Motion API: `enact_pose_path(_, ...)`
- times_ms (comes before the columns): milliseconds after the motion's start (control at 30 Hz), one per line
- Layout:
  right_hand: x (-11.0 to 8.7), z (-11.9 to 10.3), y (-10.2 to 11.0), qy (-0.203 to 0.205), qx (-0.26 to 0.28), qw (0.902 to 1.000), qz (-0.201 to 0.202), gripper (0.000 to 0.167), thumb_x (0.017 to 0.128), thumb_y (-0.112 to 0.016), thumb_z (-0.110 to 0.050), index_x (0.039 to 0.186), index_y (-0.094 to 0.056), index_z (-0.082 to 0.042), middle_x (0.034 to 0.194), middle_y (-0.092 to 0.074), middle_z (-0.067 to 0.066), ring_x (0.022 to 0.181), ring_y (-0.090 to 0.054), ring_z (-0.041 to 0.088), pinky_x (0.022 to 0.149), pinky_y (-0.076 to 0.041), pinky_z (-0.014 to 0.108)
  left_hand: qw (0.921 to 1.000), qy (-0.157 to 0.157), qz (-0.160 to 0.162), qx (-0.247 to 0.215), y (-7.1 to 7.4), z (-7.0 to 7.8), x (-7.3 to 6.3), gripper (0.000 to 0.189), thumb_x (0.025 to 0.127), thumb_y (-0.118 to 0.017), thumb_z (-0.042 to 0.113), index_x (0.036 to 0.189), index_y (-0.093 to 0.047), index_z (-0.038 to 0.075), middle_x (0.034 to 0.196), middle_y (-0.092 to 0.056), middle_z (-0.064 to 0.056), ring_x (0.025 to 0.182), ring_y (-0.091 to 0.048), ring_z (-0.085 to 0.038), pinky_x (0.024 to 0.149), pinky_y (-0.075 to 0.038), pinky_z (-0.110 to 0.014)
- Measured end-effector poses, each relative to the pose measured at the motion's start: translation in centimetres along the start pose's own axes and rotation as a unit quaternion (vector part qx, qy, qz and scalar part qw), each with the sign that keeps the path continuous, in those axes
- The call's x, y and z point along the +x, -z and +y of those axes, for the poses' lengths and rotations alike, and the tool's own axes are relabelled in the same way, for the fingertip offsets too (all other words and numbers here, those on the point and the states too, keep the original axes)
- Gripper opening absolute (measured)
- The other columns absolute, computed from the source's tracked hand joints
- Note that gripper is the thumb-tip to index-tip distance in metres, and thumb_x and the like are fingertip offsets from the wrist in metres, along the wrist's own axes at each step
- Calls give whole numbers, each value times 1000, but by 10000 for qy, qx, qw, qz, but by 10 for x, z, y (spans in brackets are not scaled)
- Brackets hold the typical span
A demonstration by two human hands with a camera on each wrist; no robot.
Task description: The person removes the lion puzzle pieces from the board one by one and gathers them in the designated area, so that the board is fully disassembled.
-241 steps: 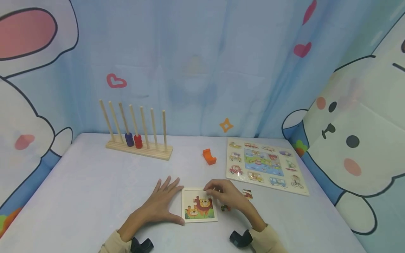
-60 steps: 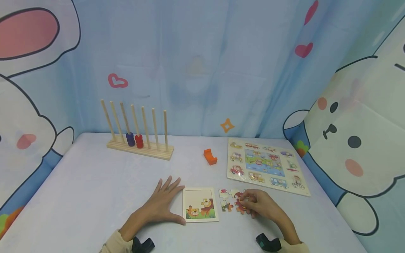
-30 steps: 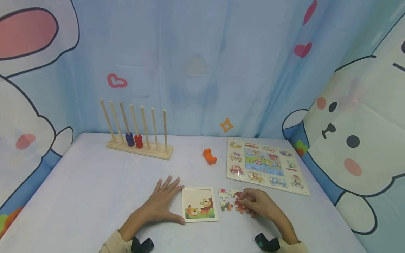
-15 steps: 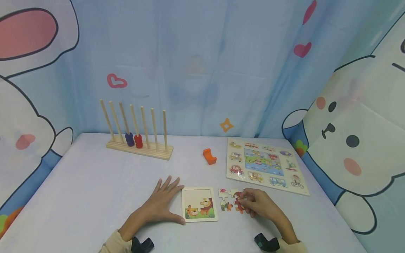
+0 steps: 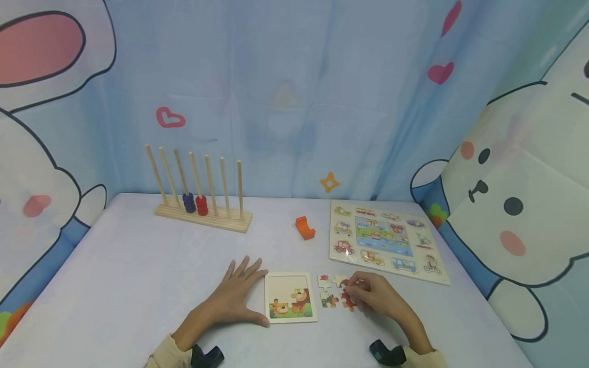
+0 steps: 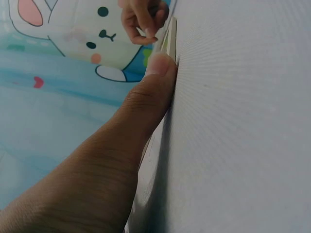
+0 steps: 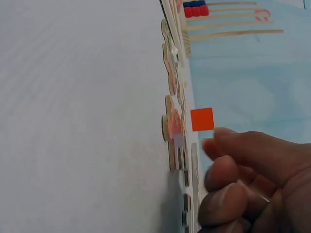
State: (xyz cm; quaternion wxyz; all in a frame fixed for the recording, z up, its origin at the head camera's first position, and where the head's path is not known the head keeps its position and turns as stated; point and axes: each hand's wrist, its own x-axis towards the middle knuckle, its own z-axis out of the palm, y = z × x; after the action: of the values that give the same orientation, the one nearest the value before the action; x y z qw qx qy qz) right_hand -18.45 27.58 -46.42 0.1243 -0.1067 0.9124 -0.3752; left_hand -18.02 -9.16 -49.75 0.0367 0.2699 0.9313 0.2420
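My left hand [image 5: 234,296] lies with fingers spread at the left edge of a small square puzzle board [image 5: 287,286], its thumb against the near left corner. Lower in the board's recess sit lion and cub pieces [image 5: 301,301]; its upper part shows bare cream. Just right of the board, several loose jigsaw pieces lie in short rows, one with a pink flower [image 5: 324,279] and one reddish brown [image 5: 347,300]. Over their right end hovers my right hand [image 5: 375,294], fingers loosely curled. In the right wrist view nothing shows between its thumb and index fingertips; it partly hides the pieces in the head view.
An orange curved block [image 5: 305,228] lies beyond the loose pieces. At the back right is a larger vehicle picture puzzle [image 5: 386,235]. A wooden peg rack [image 5: 207,217] with blue and red beads stands at the back left, before a printed curtain [image 5: 276,102].
Since the oldest frame, a dark red piece has left the board and my right hand has moved from the board to the loose pieces. Lately it shifted slightly left. My left hand stays put.
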Motion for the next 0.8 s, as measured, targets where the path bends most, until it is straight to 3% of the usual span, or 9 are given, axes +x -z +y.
enact_pose_path(167,9,-8,-3,509,22,9980,366,13,92,-66,-24,94,-65,-11,61,-56,0,50,-50,11,45,-43,22,10000,-1,-8,56,-1,0,1,114,57,-68,81,147,-38,18,159,-21,-7,147,-5,-34,116,2,-58)
enact_pose_path(367,21,-18,-11,1078,315,9931,347,11,93,-64,-20,98,-67,-11,76,-63,2,59,-56,12,54,-49,23,10000,29,-16,67,0,1,1,114,56,-68,81,147,-38,19,159,-21,-6,148,-5,-33,116,3,-58)
enact_pose_path(600,32,-29,-25,1327,399,9902,190,19,93,-64,-28,101,-71,-12,94,-68,-1,67,-58,11,62,-51,23,10000,30,5,45,2,1,0,115,57,-69,80,147,-38,17,159,-22,-8,147,-5,-35,116,2,-59)
enact_pose_path(800,37,-51,-37,1283,520,9902,-164,19,94,-63,-21,102,-72,-7,96,-70,4,74,-61,18,66,-50,21,10000,50,-23,72,1,1,0,114,57,-69,80,147,-38,19,159,-22,-7,147,-6,-34,116,3,-58)
